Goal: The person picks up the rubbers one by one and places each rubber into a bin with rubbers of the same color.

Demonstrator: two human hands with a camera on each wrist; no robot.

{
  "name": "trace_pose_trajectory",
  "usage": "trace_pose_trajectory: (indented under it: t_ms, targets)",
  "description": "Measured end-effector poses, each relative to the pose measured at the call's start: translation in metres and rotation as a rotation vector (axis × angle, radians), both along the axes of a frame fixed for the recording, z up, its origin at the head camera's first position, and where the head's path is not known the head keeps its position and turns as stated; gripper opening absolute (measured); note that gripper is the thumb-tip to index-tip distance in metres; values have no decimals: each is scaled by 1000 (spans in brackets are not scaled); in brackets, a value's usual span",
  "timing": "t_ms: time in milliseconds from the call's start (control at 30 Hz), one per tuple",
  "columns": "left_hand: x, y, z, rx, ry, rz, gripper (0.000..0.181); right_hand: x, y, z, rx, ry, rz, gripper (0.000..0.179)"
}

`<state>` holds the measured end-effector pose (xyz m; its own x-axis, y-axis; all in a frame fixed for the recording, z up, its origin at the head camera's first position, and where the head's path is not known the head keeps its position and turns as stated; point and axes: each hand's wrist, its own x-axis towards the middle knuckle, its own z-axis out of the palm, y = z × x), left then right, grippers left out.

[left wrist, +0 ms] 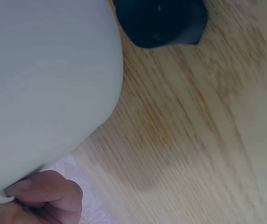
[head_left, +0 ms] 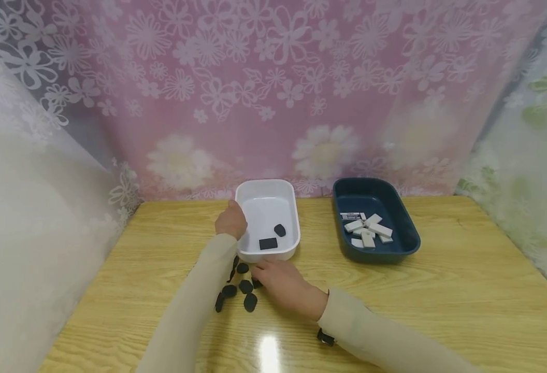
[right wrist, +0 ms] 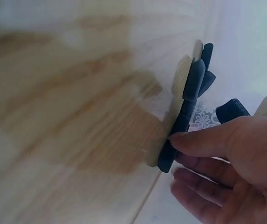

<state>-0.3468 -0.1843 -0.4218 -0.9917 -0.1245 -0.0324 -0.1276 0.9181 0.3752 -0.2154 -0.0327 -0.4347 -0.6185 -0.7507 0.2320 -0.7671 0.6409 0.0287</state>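
From the head view, the left hand (head_left: pixel 230 220) grasps the rim of the white tray (head_left: pixel 267 192) on the desk (head_left: pixel 441 290), while the right hand (head_left: pixel 285 284) reaches the black pieces (head_left: pixel 240 290) just before the tray. The left wrist view shows fingers (left wrist: pixel 44 189) curled on that rim. In the right wrist view, the fingertips (right wrist: pixel 189 140) of an uncurled hand touch one black piece (right wrist: pixel 170 151).

dark blue tray (head_left: pixel 408 235) on wooden worktop (head_left: pixel 464 290), right side, holding a heap of white blocks (head_left: pixel 369 230). pink floral curtain (head_left: pixel 273 93) behind; sheer white curtains (head_left: pixel 26 207) at both sides.
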Motion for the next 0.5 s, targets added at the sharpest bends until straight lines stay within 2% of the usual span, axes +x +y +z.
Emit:
trace_pose_trajectory:
  t_ms: [300,400,500]
  targets:
    - [-1,1,2,-12,-27,-3,40,-4,13,2,-89,-203,41,17]
    - [-1,1,3,-18,-33,7,39,-4,20,7,-117,-292,48,21]
    - [0,2,3,-12,-41,6,38,-5,29,21,-171,-375,59,20]
